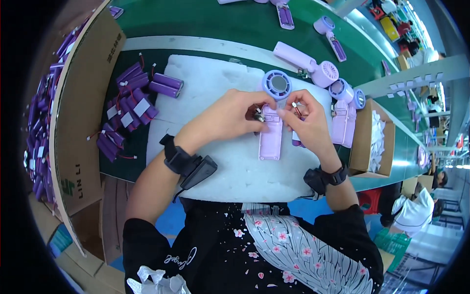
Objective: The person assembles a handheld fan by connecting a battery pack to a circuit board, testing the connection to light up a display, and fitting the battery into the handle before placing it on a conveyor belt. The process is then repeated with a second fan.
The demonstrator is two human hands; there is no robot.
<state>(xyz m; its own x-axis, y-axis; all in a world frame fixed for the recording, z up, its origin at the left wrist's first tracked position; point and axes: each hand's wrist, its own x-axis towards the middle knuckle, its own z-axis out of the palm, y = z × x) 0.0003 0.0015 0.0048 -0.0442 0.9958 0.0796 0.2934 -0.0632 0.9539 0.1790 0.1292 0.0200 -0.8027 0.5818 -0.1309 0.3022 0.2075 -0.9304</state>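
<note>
1 white foam pad, flat on the bench, likely to cushion the work; 1 lilac handheld fan on it, hollow handle nearest the wearer, seemingly turned up for access; left hand grasping the handle's upper edge, apparently as a steady; right hand curled about 1 white-plugged lead, a pinch impossible to confirm; purple battery packs leftward, presumably for easy reach; beyond, more fans

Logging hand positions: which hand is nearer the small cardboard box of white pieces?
Right. The right hand is left of the small cardboard box, over the white foam sheet; the left hand is farther left, at the lilac fan handle.
</note>
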